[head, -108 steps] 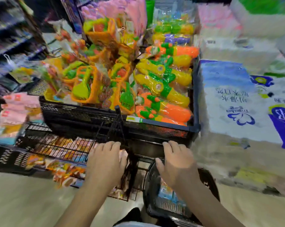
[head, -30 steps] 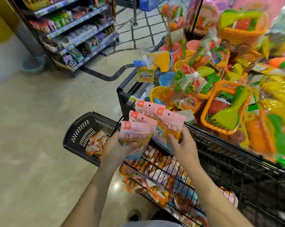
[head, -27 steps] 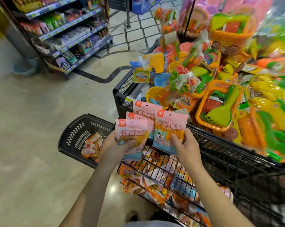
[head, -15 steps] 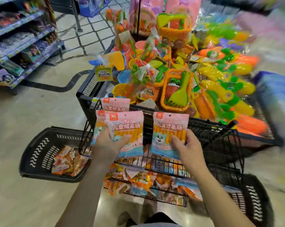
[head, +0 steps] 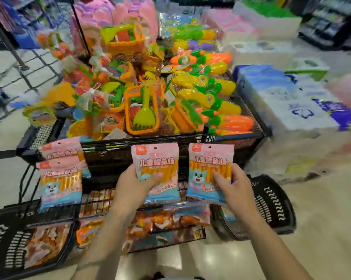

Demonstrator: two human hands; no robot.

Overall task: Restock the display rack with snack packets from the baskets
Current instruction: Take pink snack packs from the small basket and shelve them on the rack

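My left hand (head: pixel 134 184) grips a pink and blue snack packet (head: pixel 155 158) upright in front of the black wire display rack (head: pixel 110 156). Just to its right, my right hand (head: pixel 233 188) grips a second matching packet (head: pixel 210 160). Two more of these packets (head: pixel 59 178) hang on the rack's left side, one behind the other. A black basket (head: pixel 7 239) with orange snack packets sits on the floor at lower left. Another black basket (head: pixel 271 203) sits at lower right, its contents mostly hidden by my right arm.
A black bin (head: pixel 255 136) heaped with plastic toys and water guns stands behind the rack. The rack's lower wire shelf (head: pixel 166 221) holds several orange snack packets. Wrapped tissue packs (head: pixel 287 102) are stacked at right. Store shelves (head: pixel 332 19) stand far right, with bare floor at left.
I carried both packets rightward along the rack and spread them apart. Two packets that were near my left hand now hang on the rack's left side. The view swung right.
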